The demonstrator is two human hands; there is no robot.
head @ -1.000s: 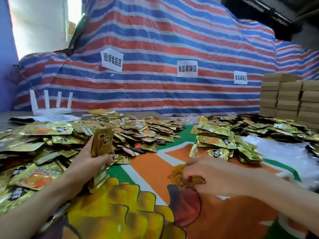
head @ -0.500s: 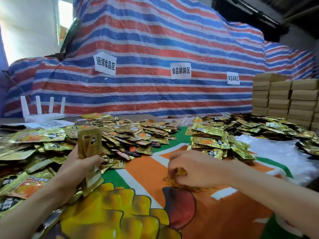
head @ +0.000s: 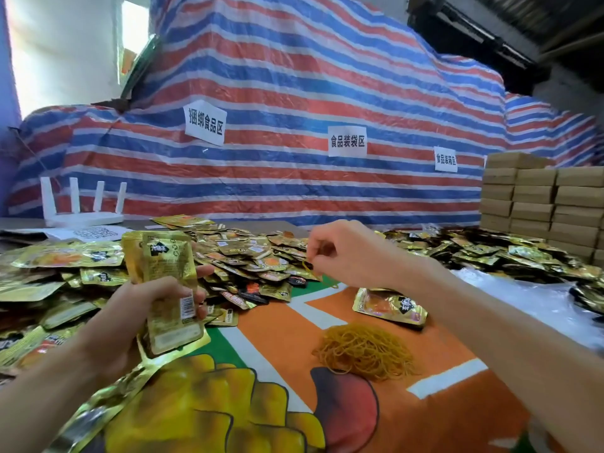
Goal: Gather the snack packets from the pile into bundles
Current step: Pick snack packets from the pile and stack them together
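Upright, a stack of gold snack packets [head: 166,289] sits gripped in the left hand [head: 143,308]; the right hand [head: 346,253] pinches one rubber band [head: 310,271] above the rubber band heap [head: 364,351] mid-tabletop.

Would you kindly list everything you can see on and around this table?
loose snack packets: many, gold, piled left and far right
held packets: several, gold, upright in the left hand
rubber band: one, yellow, hanging from the right hand
rubber band heap: one, yellow, on the orange cloth
router: one, white, far left
cardboard boxes: many, brown, stacked far right
paper signs: three, white, on the striped tarpaulin
left hand: one, bare, gripping held packets
right hand: one, bare, fingers pinching the rubber band
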